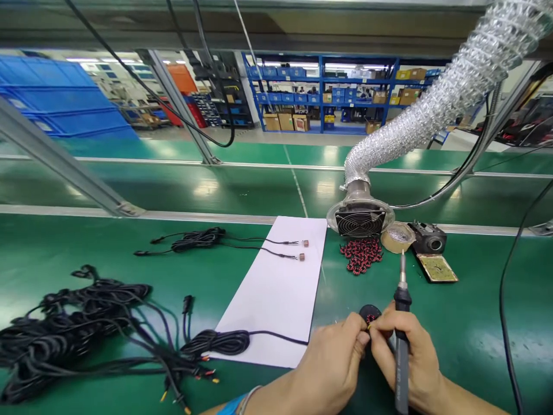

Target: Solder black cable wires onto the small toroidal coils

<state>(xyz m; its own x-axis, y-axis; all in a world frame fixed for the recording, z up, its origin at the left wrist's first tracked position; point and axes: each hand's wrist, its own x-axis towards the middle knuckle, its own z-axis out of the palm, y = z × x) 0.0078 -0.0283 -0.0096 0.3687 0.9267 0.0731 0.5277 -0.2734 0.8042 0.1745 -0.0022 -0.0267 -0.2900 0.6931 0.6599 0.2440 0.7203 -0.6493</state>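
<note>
Red-and-black ring: seen at the black disc (365, 309), close to the near right corner of the white sheet (272, 294); the ring (371, 317) is partly covered by fingers.
Left hand (332, 357): closed in a pinch at the disc's near side; what is pinched is hidden.
Right hand (408, 346): wrapped around the soldering iron (402, 346), whose tip is pointed at the table's far edge; its fingertips are met with the left hand's, and a bit of yellow wire (369, 327) is shown there.
Coiled cable (224, 342): laid over the sheet's near left corner, one end run to the left hand.
Sheet's far end: two small brown cylinders (304, 250) are set by the wire ends of a cable bundle (199, 238).
Table (475, 311), far edge: a fan (360, 222) is stood behind a pile of rings (362, 255); a tape roll (396, 237) and an iron stand (428, 237) are placed to its right.
Table, left edge: black cables (64, 328) are heaped.
</note>
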